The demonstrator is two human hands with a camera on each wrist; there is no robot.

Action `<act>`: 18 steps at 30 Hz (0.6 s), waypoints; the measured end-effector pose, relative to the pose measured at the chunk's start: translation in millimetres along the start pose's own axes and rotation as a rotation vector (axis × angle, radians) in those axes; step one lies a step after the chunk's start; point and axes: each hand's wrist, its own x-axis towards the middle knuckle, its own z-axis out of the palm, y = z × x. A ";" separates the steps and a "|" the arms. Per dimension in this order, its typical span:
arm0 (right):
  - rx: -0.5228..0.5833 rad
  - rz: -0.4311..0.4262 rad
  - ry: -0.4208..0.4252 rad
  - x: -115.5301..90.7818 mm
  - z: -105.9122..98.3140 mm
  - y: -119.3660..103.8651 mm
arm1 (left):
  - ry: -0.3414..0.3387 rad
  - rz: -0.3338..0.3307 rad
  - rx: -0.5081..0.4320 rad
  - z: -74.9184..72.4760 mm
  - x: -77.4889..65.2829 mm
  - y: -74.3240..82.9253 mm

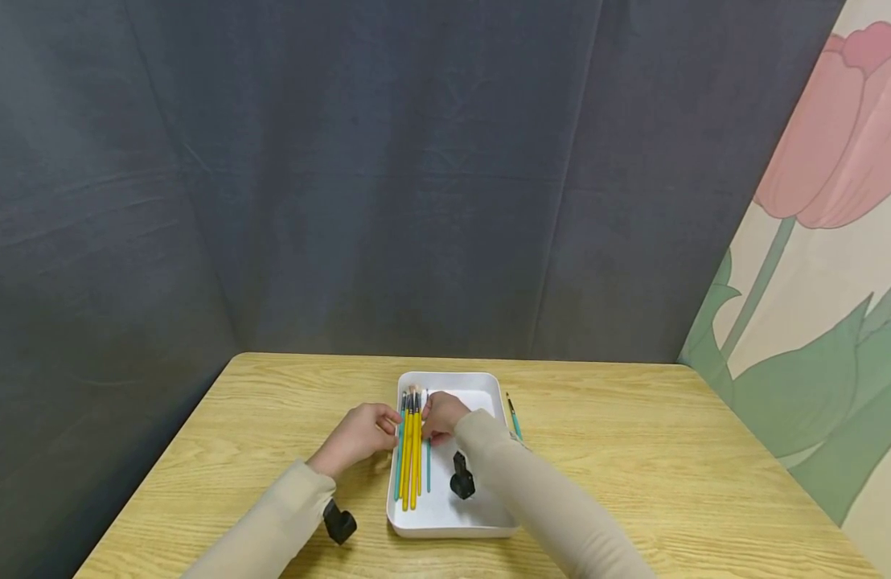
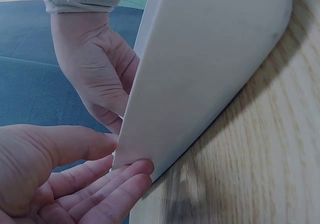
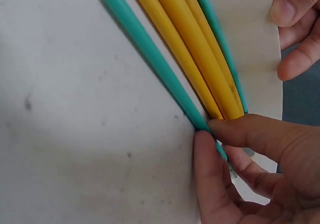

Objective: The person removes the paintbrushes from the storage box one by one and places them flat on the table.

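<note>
A white tray (image 1: 453, 515) holds several paintbrushes laid lengthwise along its left side: yellow-handled paintbrushes (image 1: 411, 450) and a thin teal one (image 1: 400, 462) nearest the wall. My right hand (image 1: 442, 416) reaches into the tray and pinches a second teal paintbrush (image 3: 150, 57) between thumb and index finger, near its brush end. That handle lies just right of the yellow ones, its rounded end toward me. At the tray's left edge is my left hand (image 1: 360, 436), fingers loosely extended, with fingertips touching the rim and outer wall (image 2: 200, 59).
Just outside the tray's right side, another teal paintbrush (image 1: 514, 416) lies on the wooden table (image 1: 619, 450), partly behind the right forearm. A dark curtain (image 1: 416, 201) hangs beyond the table, and a wall with a painted tulip (image 1: 829, 153) stands to the right.
</note>
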 end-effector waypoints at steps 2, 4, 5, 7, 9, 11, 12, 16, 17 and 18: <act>-0.014 -0.001 0.000 1.5 0.4 0.0 | 0.002 -0.001 -0.001 0.1 0.0 -0.4; -0.024 -0.001 0.000 3.9 0.9 0.7 | 0.004 0.002 0.000 0.1 -0.2 -0.4; -0.029 0.000 -0.001 5.1 1.0 1.2 | 0.006 0.004 0.000 0.1 -0.4 -0.4; -0.031 0.002 0.001 7.2 1.3 2.3 | 0.008 0.010 0.000 0.0 -0.8 -0.4; -0.027 0.008 0.001 8.2 0.9 3.2 | 0.007 0.014 -0.001 0.0 -1.0 -0.5; -0.007 0.014 -0.005 8.1 -0.2 3.7 | 0.005 0.015 -0.003 -0.1 -1.0 -0.6; 0.008 0.018 -0.010 7.6 -0.9 3.7 | 0.004 0.015 -0.004 0.0 -0.8 -0.9; 0.079 0.031 -0.035 5.9 -3.4 4.9 | 0.001 0.008 -0.005 0.6 -0.2 -2.0; 0.095 0.034 -0.037 5.1 -4.1 5.3 | 0.001 0.006 -0.006 0.6 -0.3 -2.2; 0.104 0.036 -0.036 4.4 -4.6 5.8 | 0.000 0.005 -0.007 0.7 -0.4 -2.4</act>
